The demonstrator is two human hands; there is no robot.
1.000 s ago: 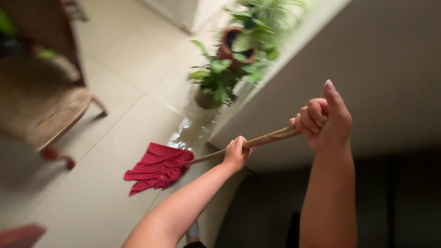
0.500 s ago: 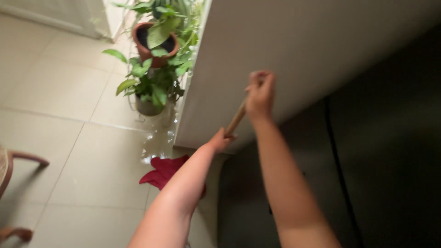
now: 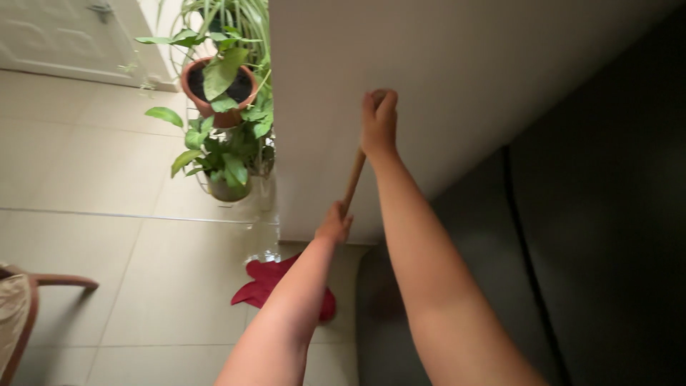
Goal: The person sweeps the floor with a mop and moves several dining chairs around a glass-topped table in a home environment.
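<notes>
Both my hands grip a wooden mop handle [image 3: 354,179]. My right hand [image 3: 379,125] closes around its top end, in front of a white wall. My left hand [image 3: 334,225] holds it lower down. At the bottom of the handle a red cloth mop head [image 3: 268,286] lies on the wet, shiny beige tile floor, partly hidden behind my left forearm.
A white wall [image 3: 457,86] stands ahead, with a dark sofa [image 3: 593,250] to the right. Potted plants, one in a terracotta pot [image 3: 214,89] and a smaller pot [image 3: 229,187], stand at the wall's corner. A wooden chair [image 3: 28,314] is at the lower left.
The view has swung right and downward, so the plants and wall corner shifted left. The mop head moved closer to the wall's base, and my hands now line up more vertically on the handle.
</notes>
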